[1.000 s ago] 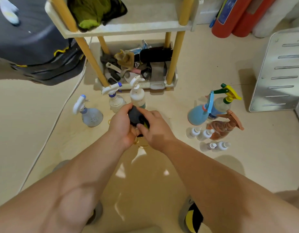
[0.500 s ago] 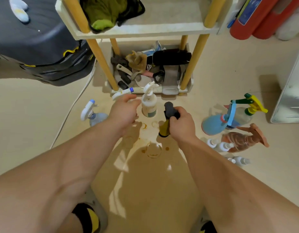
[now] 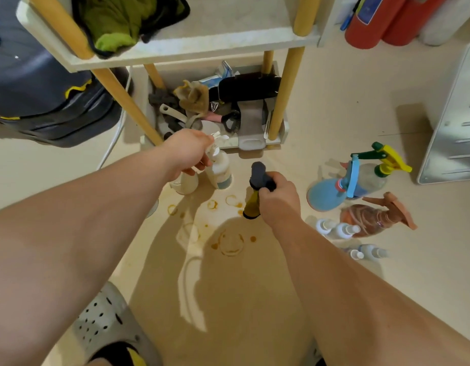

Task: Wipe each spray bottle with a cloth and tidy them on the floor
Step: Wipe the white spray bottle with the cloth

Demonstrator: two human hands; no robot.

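My right hand (image 3: 277, 199) grips a small yellow bottle with a dark spray head (image 3: 256, 188), held tilted just above the floor. My left hand (image 3: 187, 151) reaches forward and closes round the trigger head of a white spray bottle (image 3: 220, 170) standing before the shelf. A second pale bottle (image 3: 186, 182) stands right beside it, partly under my hand. To the right stand a blue spray bottle (image 3: 326, 195), a clear one with a green and yellow trigger (image 3: 374, 170), a brown one lying down (image 3: 371, 216) and several small white-capped bottles (image 3: 342, 229).
A wooden-legged shelf unit (image 3: 284, 107) stands ahead, its bottom tray full of tools and rags. A green cloth (image 3: 115, 25) lies on the upper shelf. Brown ring stains (image 3: 230, 243) mark the floor. Red extinguishers (image 3: 371, 19) and a metal panel (image 3: 456, 122) are right; a dark machine (image 3: 43, 96) left.
My hands have parted: the right one carried the yellow bottle rightwards, and the left one reached forward and took hold of the white bottle's head. The view moved closer to the shelf.
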